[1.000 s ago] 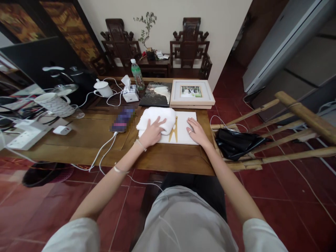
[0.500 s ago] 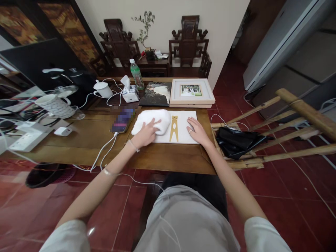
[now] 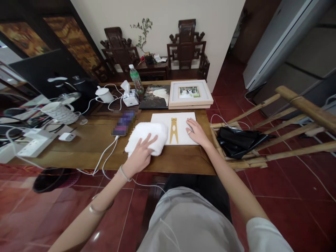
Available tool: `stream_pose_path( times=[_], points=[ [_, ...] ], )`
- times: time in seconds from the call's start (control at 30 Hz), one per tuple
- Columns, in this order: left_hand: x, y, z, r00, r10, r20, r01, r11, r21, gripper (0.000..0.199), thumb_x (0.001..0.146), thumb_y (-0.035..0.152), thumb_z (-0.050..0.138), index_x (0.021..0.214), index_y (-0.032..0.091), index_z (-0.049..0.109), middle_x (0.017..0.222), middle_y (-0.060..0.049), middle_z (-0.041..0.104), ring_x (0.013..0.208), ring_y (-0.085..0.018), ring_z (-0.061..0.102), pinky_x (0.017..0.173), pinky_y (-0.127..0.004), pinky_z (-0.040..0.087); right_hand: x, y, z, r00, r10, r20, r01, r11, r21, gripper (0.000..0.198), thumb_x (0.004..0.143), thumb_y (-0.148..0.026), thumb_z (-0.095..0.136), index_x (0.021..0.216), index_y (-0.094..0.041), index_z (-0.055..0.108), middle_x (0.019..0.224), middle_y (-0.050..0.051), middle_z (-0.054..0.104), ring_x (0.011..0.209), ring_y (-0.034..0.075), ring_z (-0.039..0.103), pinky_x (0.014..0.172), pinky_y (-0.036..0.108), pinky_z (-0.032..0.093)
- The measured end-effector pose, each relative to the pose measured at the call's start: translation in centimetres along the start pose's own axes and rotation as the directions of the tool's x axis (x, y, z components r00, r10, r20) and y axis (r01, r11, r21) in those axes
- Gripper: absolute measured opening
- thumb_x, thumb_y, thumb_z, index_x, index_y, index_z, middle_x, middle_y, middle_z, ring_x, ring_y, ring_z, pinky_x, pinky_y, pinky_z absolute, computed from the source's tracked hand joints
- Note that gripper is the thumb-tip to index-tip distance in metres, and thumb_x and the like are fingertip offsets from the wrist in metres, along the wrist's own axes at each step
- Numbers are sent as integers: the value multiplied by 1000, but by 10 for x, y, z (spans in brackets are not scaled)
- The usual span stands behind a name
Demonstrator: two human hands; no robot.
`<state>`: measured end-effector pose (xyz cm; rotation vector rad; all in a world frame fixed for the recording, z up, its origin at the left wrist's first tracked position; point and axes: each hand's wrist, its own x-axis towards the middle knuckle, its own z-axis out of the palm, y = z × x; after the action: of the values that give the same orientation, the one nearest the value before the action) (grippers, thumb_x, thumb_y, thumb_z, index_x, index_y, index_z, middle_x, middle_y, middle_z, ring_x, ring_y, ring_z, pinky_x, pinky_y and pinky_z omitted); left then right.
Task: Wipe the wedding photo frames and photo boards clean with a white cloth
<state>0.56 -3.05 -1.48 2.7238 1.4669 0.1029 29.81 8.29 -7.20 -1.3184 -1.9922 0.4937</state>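
A white fluffy towel (image 3: 147, 134), folded into a thick pad, lies partly on the wooden table and over the left part of a white board (image 3: 160, 117). On top of it rests my left hand (image 3: 140, 154), open with its fingers spread; the thumb is hard to see. My right hand (image 3: 196, 131) lies flat and open on the board's right edge, a ring on one finger. Between the hands, a tan long-legged animal figure (image 3: 173, 130) shows on the board, its head toward the far side.
Behind the board are a framed photo (image 3: 190, 92), a dark picture (image 3: 154, 98), a tissue box (image 3: 130, 98) and a green-labelled bottle (image 3: 135, 78). Left of the towel lies a phone (image 3: 123, 123) on a white cable. Farther left stand mugs and a power strip (image 3: 34, 145). A bamboo chair (image 3: 291, 122) holds a black bag.
My left hand and the towel have moved toward me and a little left, uncovering more of the board's left part. My right hand stays on the board's right edge. The view has shifted slightly.
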Motion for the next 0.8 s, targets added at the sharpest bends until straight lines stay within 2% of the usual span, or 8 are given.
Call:
stream_pose_path(
  times=[0.07,0.17,0.37,0.47,0.53,0.63,0.7,0.8],
  points=[
    [-10,5,-3,1000,17,9,-17,1000,-13,39,75,0,36,83,15,71,155,-5,32,146,-29,16,115,-58,26,0,0,0,1000,1,-1,-1,1000,-16,47,86,-24,48,132,-17,57,143,10,51,139,25,39,118,48,27],
    [8,0,-3,1000,4,4,-4,999,-54,41,78,2,35,97,14,69,155,-7,31,146,-29,18,114,-58,25,0,-1,0,1000,4,-1,-4,999,-38,47,87,-25,47,131,-13,57,143,12,51,139,25,39,118,47,27],
    [113,-7,11,993,-116,-35,109,979,-170,45,89,12,31,125,12,58,152,-12,36,146,-27,20,115,-59,19,-1,1,0,1000,-10,-3,10,1000,-22,46,87,-26,48,130,-16,58,143,11,51,139,25,39,118,49,28],
    [155,11,14,994,-94,-49,86,987,-138,47,86,11,35,125,16,60,154,-8,33,146,-31,19,112,-66,19,-1,1,-1,999,18,-42,-18,1000,-1,46,90,-30,43,131,-15,56,142,12,51,138,25,40,117,47,29],
    [169,29,15,997,-51,-59,45,994,-95,47,82,9,38,120,19,64,155,-5,32,145,-34,18,110,-70,17,-1,1,-2,985,85,-148,-79,996,46,47,93,-34,37,134,-16,52,142,12,52,135,24,44,115,47,31],
    [164,59,16,993,100,-56,-102,994,-35,45,78,7,42,110,23,70,154,0,33,145,-35,18,111,-71,13,0,4,-5,926,224,-304,-177,969,174,49,94,-40,33,134,-18,50,139,13,54,129,24,50,111,45,36],
    [147,76,15,977,212,-35,-213,977,-13,43,78,7,43,105,23,72,154,1,33,145,-34,20,111,-70,15,2,10,-5,895,292,-338,-206,941,268,50,94,-44,32,131,-18,53,136,13,57,126,25,53,108,45,39],
    [110,93,8,951,308,-19,-308,951,-1,38,79,8,44,101,21,73,153,0,37,144,-33,25,112,-65,20,3,17,-5,902,274,-333,-173,938,302,54,97,-47,21,131,-19,52,134,12,59,123,25,55,104,46,42]
  ],
)
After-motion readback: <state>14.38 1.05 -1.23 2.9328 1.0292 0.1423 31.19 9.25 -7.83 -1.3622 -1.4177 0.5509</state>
